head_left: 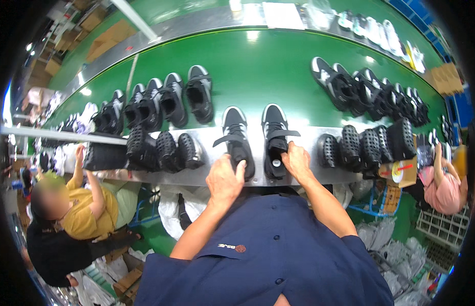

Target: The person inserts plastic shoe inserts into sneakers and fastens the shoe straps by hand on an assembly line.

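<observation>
Left hand (224, 179) touches a round-toed black shoe (234, 122), grip unclear; right hand (297, 161) grips another strapped shoe (274, 121) by its collar (268, 150).

Bright light leaves small glare spots on the green belt (252, 66), while edges bend and corners darken.

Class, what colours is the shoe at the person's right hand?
The shoe is mostly black with pale patches toward its front; head view shows it.

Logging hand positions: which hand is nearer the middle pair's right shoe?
Right. The right hand is at the right shoe; the left hand farther off, by the left shoe.
</observation>
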{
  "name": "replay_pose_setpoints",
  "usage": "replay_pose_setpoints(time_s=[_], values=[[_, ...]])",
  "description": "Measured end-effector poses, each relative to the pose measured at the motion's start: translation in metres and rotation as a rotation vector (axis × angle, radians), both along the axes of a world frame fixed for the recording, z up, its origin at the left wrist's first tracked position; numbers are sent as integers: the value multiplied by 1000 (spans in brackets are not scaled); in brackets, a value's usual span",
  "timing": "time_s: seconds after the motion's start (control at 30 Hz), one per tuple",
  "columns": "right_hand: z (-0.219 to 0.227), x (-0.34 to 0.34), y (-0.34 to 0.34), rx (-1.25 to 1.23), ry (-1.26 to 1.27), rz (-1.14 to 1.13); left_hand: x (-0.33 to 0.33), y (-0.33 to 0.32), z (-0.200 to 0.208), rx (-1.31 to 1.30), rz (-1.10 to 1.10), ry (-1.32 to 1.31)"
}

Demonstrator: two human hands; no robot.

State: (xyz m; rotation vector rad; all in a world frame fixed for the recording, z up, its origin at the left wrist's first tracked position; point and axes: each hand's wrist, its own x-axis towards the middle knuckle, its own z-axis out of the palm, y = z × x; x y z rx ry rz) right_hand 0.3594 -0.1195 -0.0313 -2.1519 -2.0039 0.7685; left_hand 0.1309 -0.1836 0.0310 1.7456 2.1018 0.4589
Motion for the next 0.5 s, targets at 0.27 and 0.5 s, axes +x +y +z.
replay_pose_setpoints(time_s=[0.27,0.5], values=[[0,4,-13,-102,137,75,-11,46,-73,-148,-156,-555],[69,35,-65,-245,-24,264,-149,-3,77,620,-84,177]])
